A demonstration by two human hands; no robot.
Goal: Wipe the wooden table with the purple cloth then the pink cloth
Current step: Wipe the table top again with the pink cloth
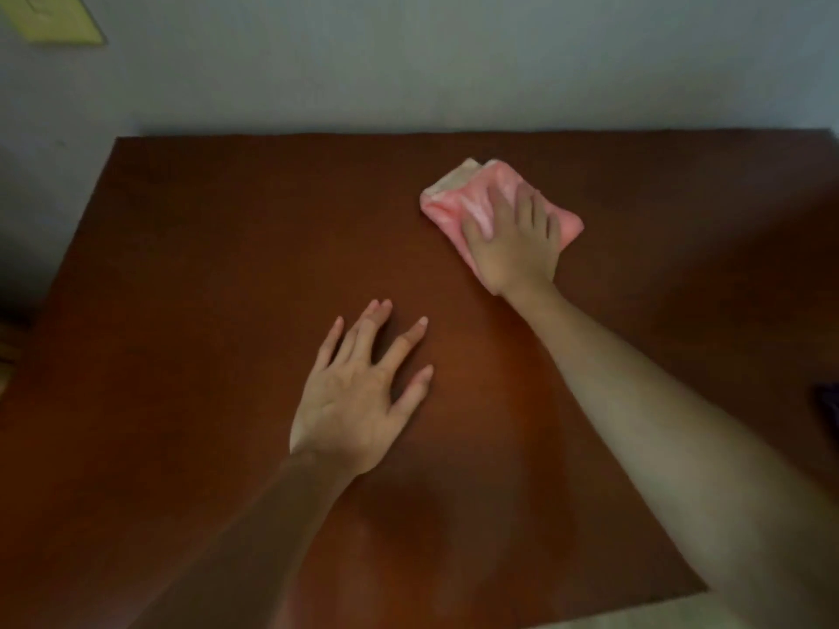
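Brown wooden table (204, 265) by gray wall (454, 61). Right hand (513, 242) flat on pink cloth (458, 192), fingers straight. Left hand (358, 401) flat on table, fingers spread.

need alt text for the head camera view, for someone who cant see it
A person's right hand presses a folded pink cloth flat against the far right part of a dark wooden table. The left hand rests nearer, fingers spread, on the bare wood. A pale wall runs behind the table.
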